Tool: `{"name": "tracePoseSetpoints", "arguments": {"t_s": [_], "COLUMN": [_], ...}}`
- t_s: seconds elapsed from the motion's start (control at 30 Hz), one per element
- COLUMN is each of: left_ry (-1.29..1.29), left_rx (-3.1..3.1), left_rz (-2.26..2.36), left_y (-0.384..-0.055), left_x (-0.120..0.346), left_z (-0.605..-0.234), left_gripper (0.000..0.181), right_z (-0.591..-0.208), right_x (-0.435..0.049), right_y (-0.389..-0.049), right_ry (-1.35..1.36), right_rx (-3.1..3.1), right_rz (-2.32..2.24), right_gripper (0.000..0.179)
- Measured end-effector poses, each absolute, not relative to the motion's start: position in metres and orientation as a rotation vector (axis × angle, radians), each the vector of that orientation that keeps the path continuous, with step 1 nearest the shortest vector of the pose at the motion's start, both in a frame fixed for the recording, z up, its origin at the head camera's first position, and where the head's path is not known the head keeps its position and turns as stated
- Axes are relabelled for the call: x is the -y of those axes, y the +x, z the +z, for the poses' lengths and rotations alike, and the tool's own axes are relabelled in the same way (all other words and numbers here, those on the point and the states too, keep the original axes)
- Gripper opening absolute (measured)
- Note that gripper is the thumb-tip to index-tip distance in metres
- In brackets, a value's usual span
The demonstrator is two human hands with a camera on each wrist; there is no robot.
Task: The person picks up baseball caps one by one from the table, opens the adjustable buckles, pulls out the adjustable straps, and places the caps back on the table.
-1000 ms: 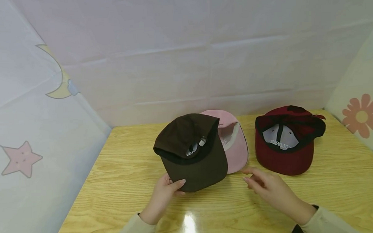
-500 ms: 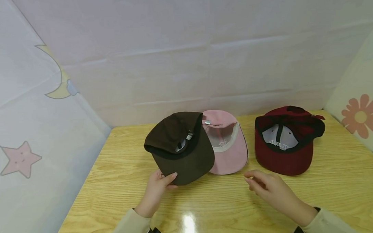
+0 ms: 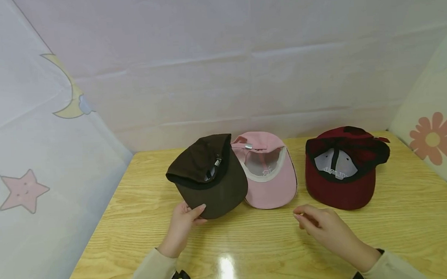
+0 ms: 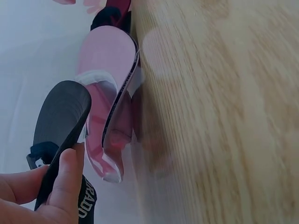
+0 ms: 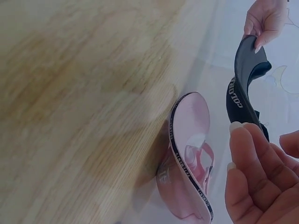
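Note:
My left hand (image 3: 181, 225) pinches the brim of a dark brown baseball cap (image 3: 225, 195), thumb on top and fingers beneath. The cap is tilted, its inside and back strap facing me; white lettering shows on its front in the right wrist view. Just right of it a pink cap (image 3: 271, 193) lies upside down on the table, its brim toward me and its edge trimmed with a dark lettered band. My right hand (image 3: 324, 226) hovers low in front of the pink and maroon caps, fingers loosely bent, holding nothing.
A maroon cap (image 3: 340, 196) with a black inner band lies upturned on the right of the wooden table (image 3: 264, 253). Pale cloth (image 3: 207, 86) hangs behind and at both sides, printed with a moon, a star and a flower.
My left hand has carried the brown cap leftward and slightly back, off the pink cap, which now shows almost whole. My right hand has drawn slightly away from the pink brim.

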State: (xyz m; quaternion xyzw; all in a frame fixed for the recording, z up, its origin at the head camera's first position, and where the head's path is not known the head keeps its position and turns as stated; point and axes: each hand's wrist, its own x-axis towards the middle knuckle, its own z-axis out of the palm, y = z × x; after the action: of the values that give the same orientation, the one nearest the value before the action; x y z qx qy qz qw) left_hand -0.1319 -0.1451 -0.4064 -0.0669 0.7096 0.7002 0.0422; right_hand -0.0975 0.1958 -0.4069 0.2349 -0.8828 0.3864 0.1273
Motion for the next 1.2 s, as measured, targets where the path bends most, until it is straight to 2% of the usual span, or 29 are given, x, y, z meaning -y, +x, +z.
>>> {"name": "tracePoseSetpoints", "arguments": {"t_s": [0.5, 1.2], "left_ry": [-0.276, -0.364], "left_rx": [-2.157, -2.166], "left_rz": [2.146, 2.15], "left_y": [-0.138, -0.146], "left_x": [0.153, 0.168], "left_z": [-0.412, -0.418], "left_gripper": [0.024, 0.022], "right_z": [-0.41, -0.411], "right_x": [-0.197, -0.198], "right_y": [-0.096, -0.096], "right_ry": [0.678, 0.706], "right_rx": [2.578, 2.624], "right_rz": [1.097, 1.111], "right_gripper": [0.009, 0.012]}}
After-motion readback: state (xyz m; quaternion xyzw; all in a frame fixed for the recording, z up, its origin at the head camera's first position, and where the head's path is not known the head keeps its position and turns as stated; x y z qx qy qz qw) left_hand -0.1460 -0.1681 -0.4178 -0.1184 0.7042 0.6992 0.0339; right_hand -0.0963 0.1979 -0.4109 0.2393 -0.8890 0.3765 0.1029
